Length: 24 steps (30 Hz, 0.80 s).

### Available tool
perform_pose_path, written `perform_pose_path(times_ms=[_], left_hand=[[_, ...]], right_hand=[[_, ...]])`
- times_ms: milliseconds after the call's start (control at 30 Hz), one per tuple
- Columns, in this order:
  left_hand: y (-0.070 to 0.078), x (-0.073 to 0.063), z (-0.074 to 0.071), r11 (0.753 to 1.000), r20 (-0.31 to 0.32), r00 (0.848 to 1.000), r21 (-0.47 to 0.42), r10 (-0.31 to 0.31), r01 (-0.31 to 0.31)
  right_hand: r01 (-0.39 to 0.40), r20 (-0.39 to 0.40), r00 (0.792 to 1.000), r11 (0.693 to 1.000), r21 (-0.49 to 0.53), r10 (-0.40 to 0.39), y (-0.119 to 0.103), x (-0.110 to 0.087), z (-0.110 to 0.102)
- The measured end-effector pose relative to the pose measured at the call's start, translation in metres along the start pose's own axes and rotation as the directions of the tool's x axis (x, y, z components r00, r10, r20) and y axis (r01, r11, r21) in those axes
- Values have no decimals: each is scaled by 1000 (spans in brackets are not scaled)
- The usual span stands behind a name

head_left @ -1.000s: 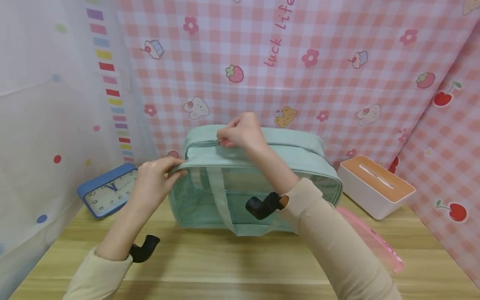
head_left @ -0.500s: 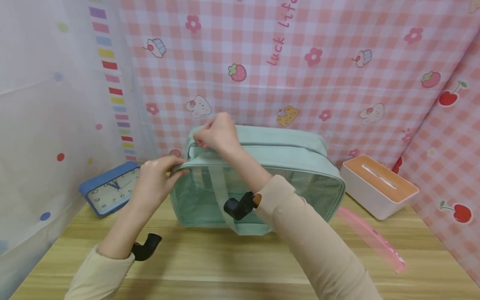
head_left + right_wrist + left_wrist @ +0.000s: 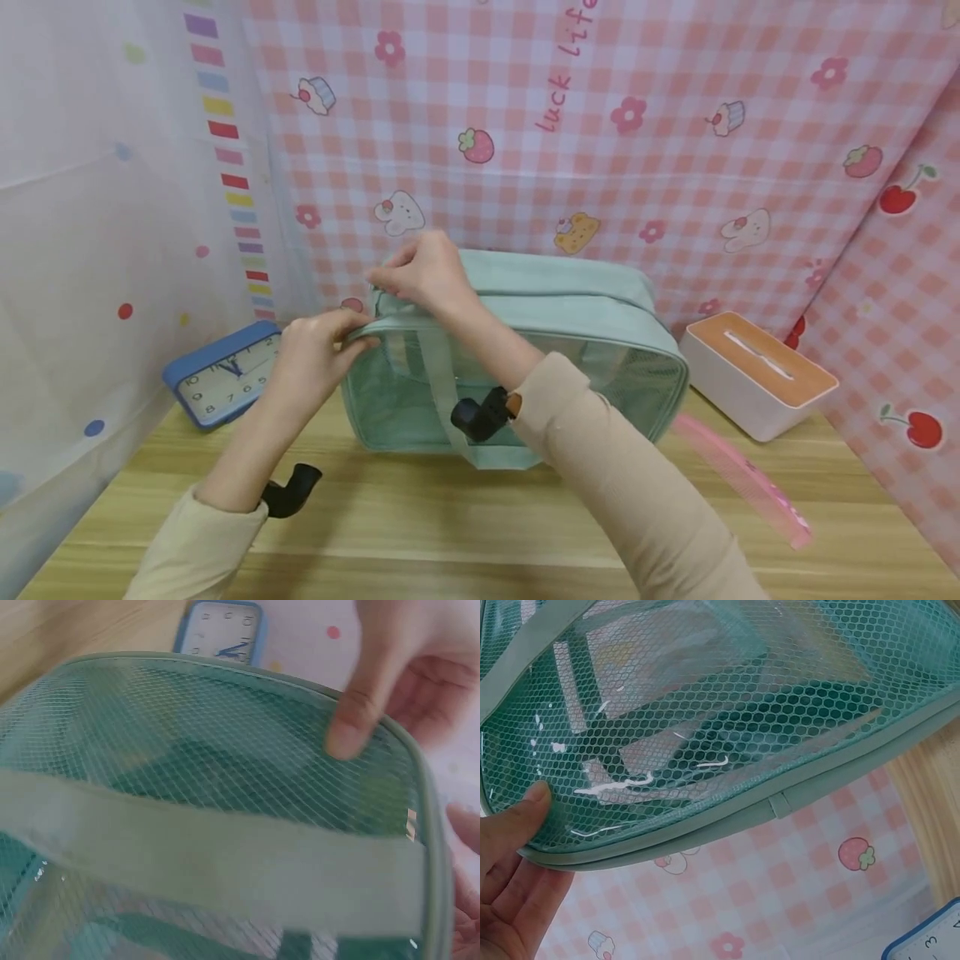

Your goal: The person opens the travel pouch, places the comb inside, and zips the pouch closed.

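A mint-green bag (image 3: 555, 317) with clear mesh sides stands on the table, its zip running along the top. My left hand (image 3: 311, 350) pinches the bag's upper left edge; in the left wrist view its thumb (image 3: 534, 806) presses the mesh panel and the fingers lie behind the rim. At the left end of the zip, my right hand (image 3: 427, 271) pinches the zipper pull, which its fingers mostly hide. A pale strap (image 3: 442, 375) hangs down the bag's front.
To the left stands a blue-framed clock (image 3: 228, 375). A white tissue box (image 3: 750, 392) with an orange-brown lid sits to the right, and a pink comb (image 3: 750, 483) lies before it. Patterned cloth (image 3: 525, 167) hangs close behind the bag.
My right hand has moved left along the top of the bag, from near the middle of the zip to its left end. The left hand keeps its grip on the corner.
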<state>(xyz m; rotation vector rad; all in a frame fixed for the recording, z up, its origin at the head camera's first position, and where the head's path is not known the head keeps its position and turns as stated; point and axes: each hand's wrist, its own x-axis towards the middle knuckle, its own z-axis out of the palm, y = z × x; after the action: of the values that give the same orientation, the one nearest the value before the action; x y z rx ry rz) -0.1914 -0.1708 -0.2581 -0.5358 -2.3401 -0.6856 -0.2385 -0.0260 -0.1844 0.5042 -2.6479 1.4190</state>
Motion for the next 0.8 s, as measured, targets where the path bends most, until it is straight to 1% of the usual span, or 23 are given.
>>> perform_pose_path(times_ms=[100,167,267,333,400,467,500,533,567,633,667,700,733,767,800], left_hand=[[1,0,1,1000,7,1000,-3,3,-3],[1,0,1,1000,17,1000,-2,0,0],[1,2,-1,1000,43,999,5,-12,12],[0,4,-3,1000,69,997,10,-20,19],[0,8,-6,1000,107,994,14,-25,23],[1,12,-10,999,164,986,15,-36,34],[1,15,-12,999,201,979,19,-45,42],[2,17,-14,999,240,969,26,-51,46],[4,20,-17,998,284,957,34,-57,50],[8,26,-23,997,373,925,47,-67,53],[10,30,-26,997,413,909,55,-63,44],[13,34,-28,998,448,892,57,-57,35],[16,38,-31,998,478,877,52,-42,20],[20,43,-33,999,507,861,43,-32,12],[23,49,-35,999,530,848,33,-22,5]], right_hand=[[-28,11,1000,997,76,27,5,-4,-16],[-58,2,998,993,98,58,10,-7,-31],[-132,-23,990,983,127,136,23,-11,-59],[-184,-56,979,971,151,194,35,-15,-81],[-219,-100,966,958,183,240,51,-21,-106],[-254,-145,947,944,210,287,69,-29,-131],[-288,-153,932,929,233,328,78,-35,-144],[-302,-166,923,920,251,348,89,-40,-156],[-319,-179,912,911,260,370,100,-46,-168],[-350,-185,889,883,313,418,123,-60,-189],[-365,-183,877,864,346,444,134,-66,-198],[-367,-169,874,846,387,456,147,-73,-206],[-361,-159,877,840,405,454,160,-78,-213],[-375,-125,875,819,434,467,173,-84,-219],[-401,-77,872,794,456,484,186,-90,-224]])
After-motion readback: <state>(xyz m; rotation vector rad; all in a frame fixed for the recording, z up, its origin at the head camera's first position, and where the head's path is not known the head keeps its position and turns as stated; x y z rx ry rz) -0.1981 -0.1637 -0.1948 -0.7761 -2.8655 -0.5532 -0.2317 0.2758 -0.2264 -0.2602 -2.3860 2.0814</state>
